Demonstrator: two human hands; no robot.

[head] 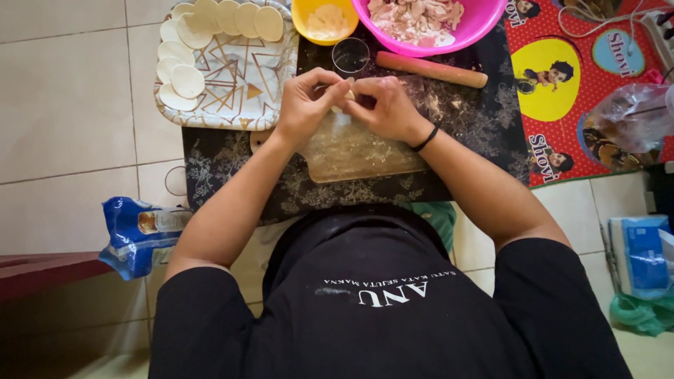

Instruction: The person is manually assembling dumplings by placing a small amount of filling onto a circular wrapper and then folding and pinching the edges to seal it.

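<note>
My left hand [303, 104] and my right hand [385, 107] meet over a wooden board [351, 158], fingertips pinched together on a small pale piece of dough [348, 95]. Most of the dough is hidden by my fingers. A black band circles my right wrist. The board lies on a dark patterned mat [232, 165] on the tiled floor.
A patterned tray [242, 84] with several round dough discs sits at the upper left. Beyond my hands are a yellow bowl [323, 21], a pink bowl of filling [421, 24], a clear round glass [350, 55] and a rolling pin [432, 69]. A blue bag [137, 231] lies at the left, with a red cartoon cloth [562, 84] and a plastic bag [632, 116] at the right.
</note>
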